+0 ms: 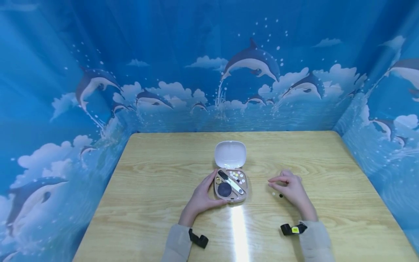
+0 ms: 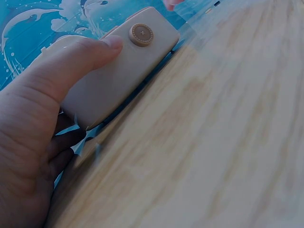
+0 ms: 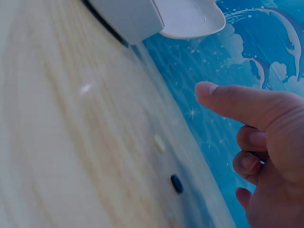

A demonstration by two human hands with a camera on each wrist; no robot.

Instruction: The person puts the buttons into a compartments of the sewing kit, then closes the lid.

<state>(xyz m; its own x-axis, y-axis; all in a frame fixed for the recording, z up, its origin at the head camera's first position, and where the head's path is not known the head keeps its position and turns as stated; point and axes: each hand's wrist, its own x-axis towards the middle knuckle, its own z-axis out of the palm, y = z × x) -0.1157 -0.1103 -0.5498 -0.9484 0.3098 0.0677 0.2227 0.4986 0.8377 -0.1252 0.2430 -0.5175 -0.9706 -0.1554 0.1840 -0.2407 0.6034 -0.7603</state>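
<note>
My left hand (image 1: pixel 204 196) grips the left side of a sewing kit box (image 1: pixel 244 198), thumb along its front wall and fingers round the far side. Inside, the box holds several small buttons (image 1: pixel 241 175), a dark round pad (image 1: pixel 224 189), a black-and-white tool (image 1: pixel 233 183) lying diagonally and a small gold ring-like thing (image 1: pixel 218 180). Right of the box, my right hand (image 1: pixel 294 189) hovers with thumb and index fingertips close together, other fingers curled; I cannot tell if they pinch anything. Below lie a pale button (image 3: pixel 158 143) and a black button (image 3: pixel 176 183).
The box's white lid (image 1: pixel 230 154) stands open at its back. A round button-shaped clasp (image 2: pixel 142 34) sits on the front wall. Everything is on a wood-grain table (image 1: pixel 157 174), with a blue dolphin-print curtain (image 1: pixel 183 43) behind and at both sides.
</note>
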